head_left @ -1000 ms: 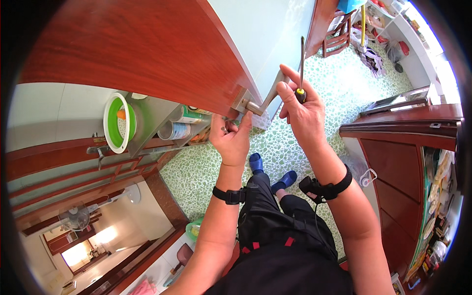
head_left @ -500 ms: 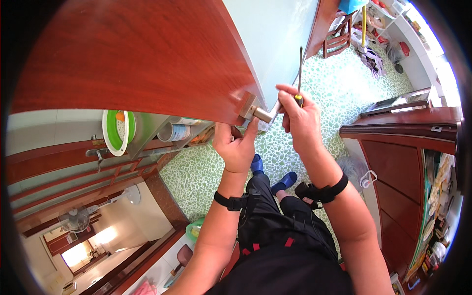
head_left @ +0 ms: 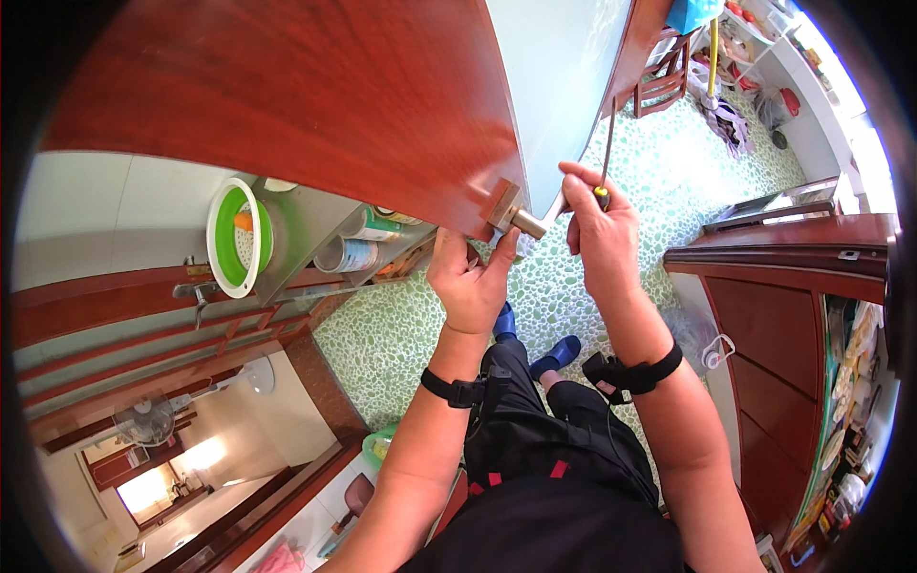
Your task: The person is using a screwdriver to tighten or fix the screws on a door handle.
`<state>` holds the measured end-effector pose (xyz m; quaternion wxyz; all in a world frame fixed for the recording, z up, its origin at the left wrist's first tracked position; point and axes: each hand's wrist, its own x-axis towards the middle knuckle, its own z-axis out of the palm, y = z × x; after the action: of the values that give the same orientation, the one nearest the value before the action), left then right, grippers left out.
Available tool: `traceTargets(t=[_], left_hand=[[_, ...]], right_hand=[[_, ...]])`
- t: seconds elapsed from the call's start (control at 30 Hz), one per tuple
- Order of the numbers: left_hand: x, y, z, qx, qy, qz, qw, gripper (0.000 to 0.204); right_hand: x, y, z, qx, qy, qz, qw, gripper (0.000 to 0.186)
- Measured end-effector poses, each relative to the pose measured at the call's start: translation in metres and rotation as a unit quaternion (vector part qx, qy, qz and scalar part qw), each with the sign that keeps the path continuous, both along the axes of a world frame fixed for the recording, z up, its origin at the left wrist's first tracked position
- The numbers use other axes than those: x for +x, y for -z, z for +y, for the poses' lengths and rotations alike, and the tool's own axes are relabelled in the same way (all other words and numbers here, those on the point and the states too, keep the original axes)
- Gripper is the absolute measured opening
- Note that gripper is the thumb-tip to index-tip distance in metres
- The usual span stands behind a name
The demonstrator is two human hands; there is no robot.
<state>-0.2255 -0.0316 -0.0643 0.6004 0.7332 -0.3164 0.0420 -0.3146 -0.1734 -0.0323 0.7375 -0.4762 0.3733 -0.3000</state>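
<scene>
A red-brown wooden door (head_left: 315, 95) with a pale glass panel (head_left: 564, 67) stands in front of me. On its edge is a brass-coloured door handle (head_left: 527, 223) with a square plate. My left hand (head_left: 475, 286) is closed at this handle, thumb against its underside and the other fingers curled by the door's lower edge. Just right of the handle, my right hand (head_left: 607, 229) grips a screwdriver (head_left: 609, 143), its thin shaft pointing up and away. The yellow-and-black screwdriver grip is mostly hidden in the fingers.
At left, a green and white basin (head_left: 227, 239) and several tins (head_left: 347, 255) sit on a metal shelf. A dark red cabinet (head_left: 764, 334) stands at right. A wooden chair (head_left: 661, 76) is at the far end of the green patterned floor (head_left: 382, 334).
The door edge and handle have shifted right in the view, and my left hand has shifted with them. My right hand, still holding the screwdriver, has also moved slightly right.
</scene>
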Motion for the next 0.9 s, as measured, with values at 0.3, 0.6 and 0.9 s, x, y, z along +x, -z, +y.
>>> traceTargets(t=[0.3, 0.6, 0.9], left_hand=[[-0.006, 0.008, 0.000, 0.012, -0.020, -0.032, 0.999, 0.040], [-0.009, -0.008, 0.003, 0.035, -0.007, -0.011, 0.999, 0.025], [-0.008, -0.007, 0.002, 0.023, 0.007, -0.024, 0.999, 0.031]], right_hand=[[-0.002, -0.016, -0.009, -0.160, 0.011, 0.005, 0.987, 0.016], [0.002, 0.013, 0.003, 0.120, 0.001, -0.022, 0.992, 0.017], [0.000, 0.020, 0.012, 0.167, 0.017, -0.032, 0.985, 0.020]])
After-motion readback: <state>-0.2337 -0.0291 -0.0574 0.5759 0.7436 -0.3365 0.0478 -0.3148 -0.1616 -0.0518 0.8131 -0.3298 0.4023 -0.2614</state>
